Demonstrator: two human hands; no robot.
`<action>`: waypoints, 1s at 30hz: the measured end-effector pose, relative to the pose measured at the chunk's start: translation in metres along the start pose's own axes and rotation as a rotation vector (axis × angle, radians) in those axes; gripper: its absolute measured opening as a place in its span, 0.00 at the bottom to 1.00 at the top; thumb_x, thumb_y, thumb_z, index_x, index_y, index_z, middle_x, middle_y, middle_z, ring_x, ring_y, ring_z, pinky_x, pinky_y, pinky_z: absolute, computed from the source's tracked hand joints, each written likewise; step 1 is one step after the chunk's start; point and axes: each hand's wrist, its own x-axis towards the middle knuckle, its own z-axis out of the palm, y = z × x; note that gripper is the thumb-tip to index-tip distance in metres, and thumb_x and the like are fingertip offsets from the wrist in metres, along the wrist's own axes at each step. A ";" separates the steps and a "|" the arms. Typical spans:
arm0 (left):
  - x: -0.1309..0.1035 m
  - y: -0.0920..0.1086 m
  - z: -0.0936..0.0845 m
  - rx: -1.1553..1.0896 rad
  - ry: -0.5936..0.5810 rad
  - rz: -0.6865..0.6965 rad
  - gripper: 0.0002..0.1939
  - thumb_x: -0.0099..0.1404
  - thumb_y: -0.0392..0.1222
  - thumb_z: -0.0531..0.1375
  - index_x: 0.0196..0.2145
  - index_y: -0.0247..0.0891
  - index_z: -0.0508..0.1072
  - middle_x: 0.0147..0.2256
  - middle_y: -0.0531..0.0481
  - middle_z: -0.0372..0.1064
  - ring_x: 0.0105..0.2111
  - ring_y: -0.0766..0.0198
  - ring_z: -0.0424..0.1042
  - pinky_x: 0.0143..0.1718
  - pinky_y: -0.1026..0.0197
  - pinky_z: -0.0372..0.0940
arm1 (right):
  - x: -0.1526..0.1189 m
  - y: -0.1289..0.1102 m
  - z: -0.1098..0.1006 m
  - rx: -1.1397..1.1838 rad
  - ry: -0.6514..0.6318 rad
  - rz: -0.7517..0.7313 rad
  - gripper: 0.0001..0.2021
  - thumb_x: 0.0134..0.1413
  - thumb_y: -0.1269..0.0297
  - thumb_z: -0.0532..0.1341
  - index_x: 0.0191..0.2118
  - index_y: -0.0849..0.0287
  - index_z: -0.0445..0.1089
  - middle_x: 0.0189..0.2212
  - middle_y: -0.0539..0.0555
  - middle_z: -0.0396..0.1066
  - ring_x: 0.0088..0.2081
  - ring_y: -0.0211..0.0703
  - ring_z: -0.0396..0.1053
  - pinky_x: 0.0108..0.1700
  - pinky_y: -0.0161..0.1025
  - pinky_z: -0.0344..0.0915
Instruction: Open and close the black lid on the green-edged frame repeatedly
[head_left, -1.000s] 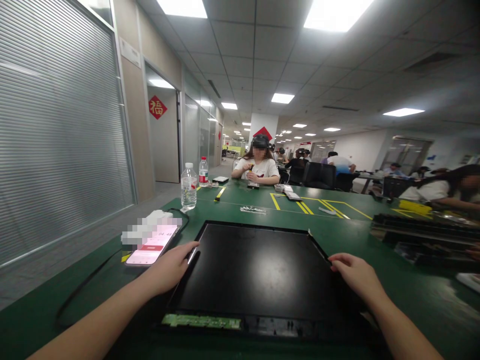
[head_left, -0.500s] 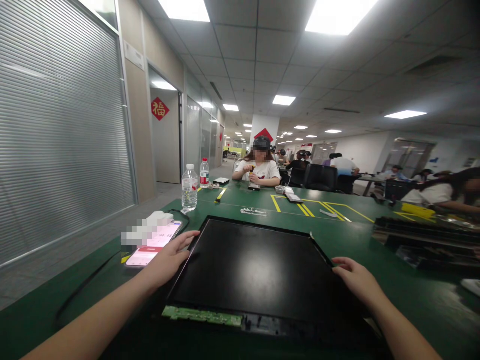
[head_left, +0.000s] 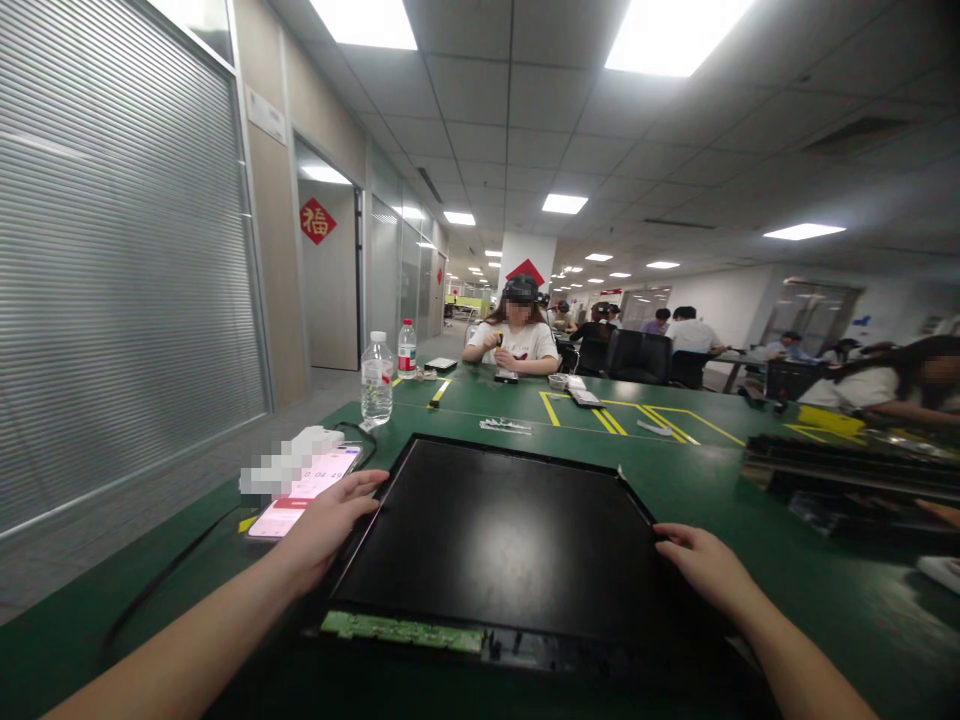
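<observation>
A black flat display panel (head_left: 502, 540) lies on the green table, with a green circuit board (head_left: 401, 632) along its near edge. At the panel's left edge is my left hand (head_left: 330, 525), its fingertips on the frame and the fingers partly spread. My right hand (head_left: 701, 560) touches the right edge with thumb and forefinger apart. Both hands appear to rest against the panel's sides rather than wrap round it. The undersides of the fingers are hidden.
Left of the panel lies a lit phone (head_left: 300, 500) with a black cable. Beyond stand two bottles (head_left: 376, 385) (head_left: 406, 350). A person (head_left: 517, 335) sits across the table (head_left: 480, 400). Dark long parts (head_left: 832, 465) and a yellow object (head_left: 829, 420) lie at the right.
My right hand has shifted slightly left and down along the panel's edge. My left hand has barely moved. At the far right edge, part of another person's hand has come into view.
</observation>
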 end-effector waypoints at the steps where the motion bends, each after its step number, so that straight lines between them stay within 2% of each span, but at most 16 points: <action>1: 0.001 0.000 0.000 -0.023 0.006 -0.008 0.18 0.53 0.29 0.56 0.42 0.41 0.66 0.53 0.46 0.65 0.30 0.62 0.76 0.29 0.59 0.71 | -0.001 -0.001 0.000 0.010 -0.003 -0.003 0.17 0.41 0.62 0.56 0.39 0.58 0.75 0.36 0.55 0.75 0.39 0.47 0.71 0.39 0.36 0.63; 6: 0.012 -0.008 -0.003 -0.131 -0.008 0.018 0.17 0.53 0.29 0.57 0.41 0.41 0.66 0.47 0.49 0.70 0.28 0.65 0.75 0.27 0.63 0.70 | -0.002 -0.003 0.000 0.059 -0.048 -0.012 0.16 0.41 0.65 0.56 0.37 0.57 0.76 0.38 0.55 0.75 0.41 0.48 0.71 0.40 0.37 0.64; 13: 0.025 -0.012 -0.005 -0.225 -0.005 0.046 0.18 0.55 0.26 0.55 0.43 0.41 0.62 0.48 0.49 0.70 0.34 0.65 0.76 0.33 0.64 0.70 | -0.001 -0.002 -0.001 0.074 -0.084 -0.011 0.18 0.40 0.69 0.55 0.38 0.56 0.76 0.39 0.53 0.75 0.43 0.47 0.70 0.42 0.37 0.64; 19: 0.021 -0.011 -0.003 -0.290 -0.040 0.075 0.23 0.54 0.27 0.58 0.46 0.44 0.62 0.49 0.49 0.69 0.38 0.60 0.76 0.34 0.60 0.72 | 0.001 0.000 0.000 0.045 -0.058 -0.013 0.18 0.40 0.69 0.55 0.40 0.59 0.75 0.41 0.54 0.74 0.44 0.46 0.70 0.43 0.36 0.63; 24: 0.015 -0.008 0.000 -0.363 -0.052 0.113 0.28 0.50 0.26 0.62 0.47 0.43 0.64 0.49 0.45 0.69 0.37 0.56 0.76 0.33 0.59 0.72 | 0.002 0.002 0.001 0.038 -0.066 -0.025 0.18 0.40 0.70 0.55 0.40 0.60 0.75 0.42 0.56 0.74 0.45 0.49 0.69 0.45 0.38 0.62; 30: 0.003 0.001 0.002 -0.312 -0.085 0.047 0.25 0.49 0.29 0.64 0.46 0.38 0.68 0.42 0.43 0.75 0.36 0.54 0.76 0.32 0.59 0.72 | 0.001 0.001 0.000 0.048 -0.087 -0.040 0.20 0.41 0.69 0.55 0.42 0.61 0.74 0.42 0.56 0.74 0.45 0.49 0.69 0.44 0.38 0.62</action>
